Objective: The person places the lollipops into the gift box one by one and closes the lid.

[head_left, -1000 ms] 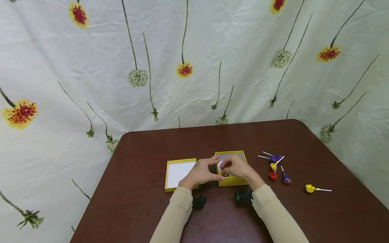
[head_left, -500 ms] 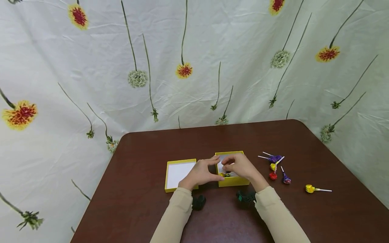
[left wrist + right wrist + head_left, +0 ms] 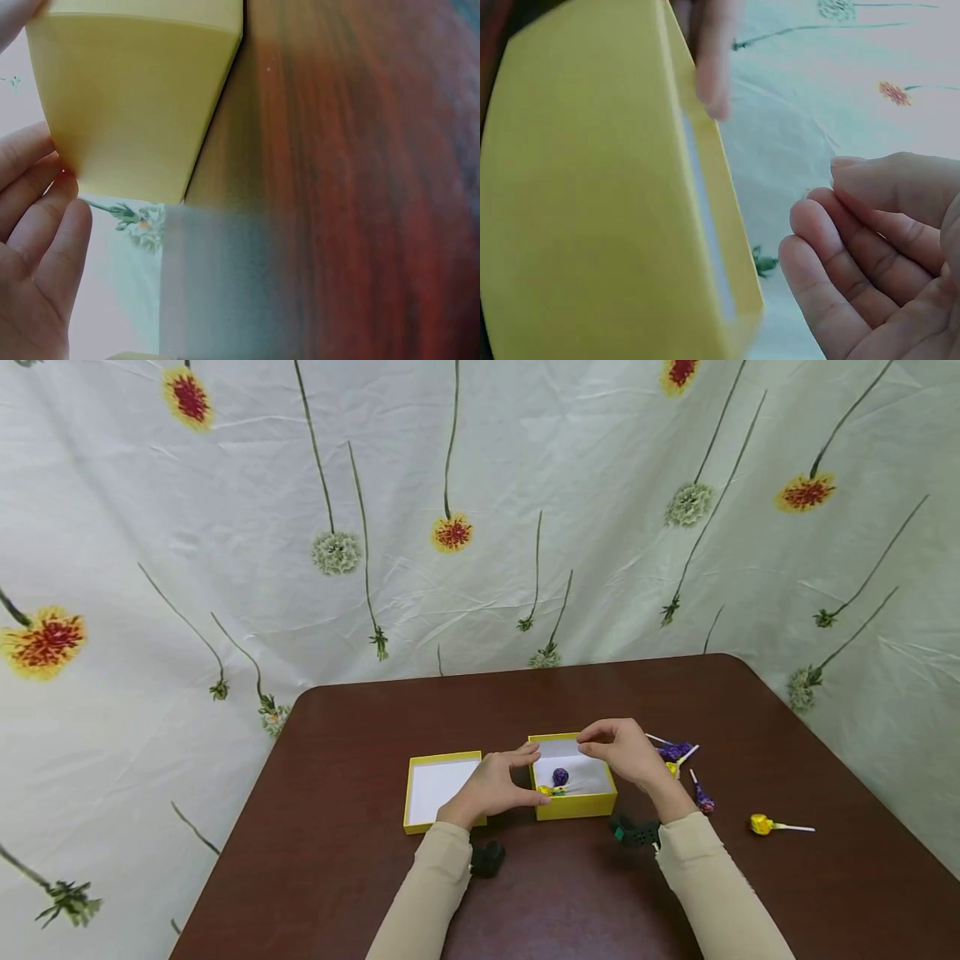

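Observation:
My left hand [image 3: 491, 789] holds the left side of an open yellow box [image 3: 576, 808], thumb at the near corner and fingers at the far one. In the left wrist view, the fingers [image 3: 64, 232] of that hand touch the box wall [image 3: 139, 105]. Inside the box lie a purple-wrapped lollipop [image 3: 560, 776] and a yellow-wrapped lollipop [image 3: 544, 791]. My right hand [image 3: 626, 753] is above the box's right rim and holds nothing. Its fingers look loosely bent in the right wrist view, with the thumb near the forefinger [image 3: 889, 184].
A yellow lid [image 3: 442, 787] with a white inside lies left of the box, partly behind my left hand. Right of the box are purple lollipops [image 3: 677, 750], [image 3: 703, 800] and a yellow lollipop [image 3: 761, 824]. Some candy is hidden behind my right hand.
My right hand has lifted out of the box and moved right. The purple lollipop inside has come into sight. My left hand has stayed at the box's left side.

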`<state>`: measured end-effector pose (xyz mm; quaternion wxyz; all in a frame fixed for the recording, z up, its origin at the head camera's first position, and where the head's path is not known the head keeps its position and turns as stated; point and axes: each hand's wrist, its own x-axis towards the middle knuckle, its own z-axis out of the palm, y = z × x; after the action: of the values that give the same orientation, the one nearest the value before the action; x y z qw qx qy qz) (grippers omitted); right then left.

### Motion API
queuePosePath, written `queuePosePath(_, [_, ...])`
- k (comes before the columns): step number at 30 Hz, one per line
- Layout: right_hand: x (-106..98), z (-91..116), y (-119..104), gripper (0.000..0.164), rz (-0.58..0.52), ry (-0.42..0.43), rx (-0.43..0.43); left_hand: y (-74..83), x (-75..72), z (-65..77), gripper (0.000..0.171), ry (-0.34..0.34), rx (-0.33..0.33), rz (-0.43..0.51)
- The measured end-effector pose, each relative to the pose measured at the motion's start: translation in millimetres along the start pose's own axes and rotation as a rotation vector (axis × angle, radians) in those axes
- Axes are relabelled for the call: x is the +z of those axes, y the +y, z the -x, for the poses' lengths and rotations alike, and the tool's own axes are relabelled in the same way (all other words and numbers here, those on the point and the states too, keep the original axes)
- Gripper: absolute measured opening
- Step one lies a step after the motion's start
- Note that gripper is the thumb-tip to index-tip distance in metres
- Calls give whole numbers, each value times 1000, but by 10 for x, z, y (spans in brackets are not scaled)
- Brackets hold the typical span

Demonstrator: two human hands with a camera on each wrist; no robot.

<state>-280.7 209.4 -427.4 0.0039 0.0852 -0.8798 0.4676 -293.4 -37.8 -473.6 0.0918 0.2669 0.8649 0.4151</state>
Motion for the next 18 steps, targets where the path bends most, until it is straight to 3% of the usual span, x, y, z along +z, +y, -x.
queuePosePath(11, [-385,70,142,19,79,51,76,8,6,43,79,-4,-8,36])
queuePosePath(18, [-588,174,313,22,54,94,124,13,3,40,80,4,-7,36])
